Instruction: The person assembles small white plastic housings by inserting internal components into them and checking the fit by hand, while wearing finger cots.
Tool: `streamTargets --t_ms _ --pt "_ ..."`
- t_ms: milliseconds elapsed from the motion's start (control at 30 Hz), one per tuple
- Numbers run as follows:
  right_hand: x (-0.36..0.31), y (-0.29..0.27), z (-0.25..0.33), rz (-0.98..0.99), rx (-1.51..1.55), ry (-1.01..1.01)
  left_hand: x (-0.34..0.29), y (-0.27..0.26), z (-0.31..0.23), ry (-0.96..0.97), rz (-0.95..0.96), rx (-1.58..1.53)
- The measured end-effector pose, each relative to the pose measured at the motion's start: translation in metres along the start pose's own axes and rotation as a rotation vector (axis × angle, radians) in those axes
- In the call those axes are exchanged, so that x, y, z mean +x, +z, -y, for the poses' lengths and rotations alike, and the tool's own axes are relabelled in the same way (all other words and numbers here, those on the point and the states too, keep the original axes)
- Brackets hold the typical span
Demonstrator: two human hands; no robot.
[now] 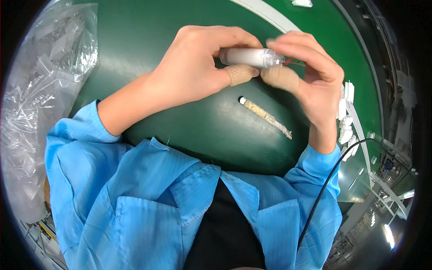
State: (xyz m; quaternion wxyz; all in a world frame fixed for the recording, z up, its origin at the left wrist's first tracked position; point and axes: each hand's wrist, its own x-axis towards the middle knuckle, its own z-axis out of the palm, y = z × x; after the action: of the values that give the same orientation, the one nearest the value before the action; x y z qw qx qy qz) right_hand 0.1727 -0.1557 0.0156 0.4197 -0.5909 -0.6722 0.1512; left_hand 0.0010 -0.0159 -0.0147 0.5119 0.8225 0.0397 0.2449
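Between my two hands is a small white cylinder with a clear end (247, 57), lying sideways above the green table. Thin red wires (294, 62) come out near its right end. My left hand (198, 60) grips the left part between thumb and fingers, its thumb wrapped in a tan bandage. At the clear end, my right hand (310, 67) closes its bandaged thumb and fingers, slightly blurred, round the cylinder. Below the hands a thin, worn, yellowish-white stick (266, 117) with a white tip lies on the table.
A large clear plastic bag (49, 90) with pale parts inside stands along the left. Several small white pieces (346, 121) lie at the right, beside a pale curved rail (360, 130). A black cable (321, 193) runs over my right sleeve. Another white piece (302, 3) lies at the top.
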Motion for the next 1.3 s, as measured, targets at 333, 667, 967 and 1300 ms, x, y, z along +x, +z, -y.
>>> streamTargets --t_ms 333,667,967,1300 --pt "-0.008 0.039 0.002 -0.203 1.306 0.629 0.006 0.0 0.017 0.293 -0.174 0.119" --pt "-0.013 0.024 -0.003 -0.206 0.315 0.281 0.004 -0.006 0.018 0.018 0.174 -0.536" --pt "-0.021 0.02 0.003 -0.133 0.311 0.228 0.006 -0.002 0.02 0.156 0.118 -0.42" --pt "-0.029 0.024 -0.006 -0.105 0.142 0.112 0.003 -0.004 0.02 0.316 0.08 -0.085"
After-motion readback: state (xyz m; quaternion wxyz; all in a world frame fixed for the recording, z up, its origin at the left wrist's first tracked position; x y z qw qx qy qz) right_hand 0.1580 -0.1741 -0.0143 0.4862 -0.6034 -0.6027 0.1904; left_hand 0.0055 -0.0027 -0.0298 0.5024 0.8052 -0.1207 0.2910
